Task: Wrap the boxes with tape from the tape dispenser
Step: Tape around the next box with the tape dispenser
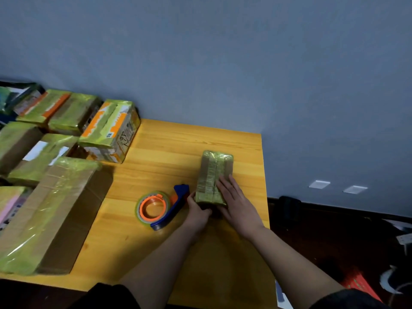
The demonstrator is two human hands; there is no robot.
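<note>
The wooden surface [169, 152] carries a group of taped boxes [55, 197] across the left of the frame, and a small box [211, 172], already wound in tape, at centre right. The right hand [236, 204] lies flat and open on its top; the left hand [196, 210] grips its near end. Judged step: smoothing the tape down; the next move calls for the tape dispenser [160, 208], just left of the box.
</note>
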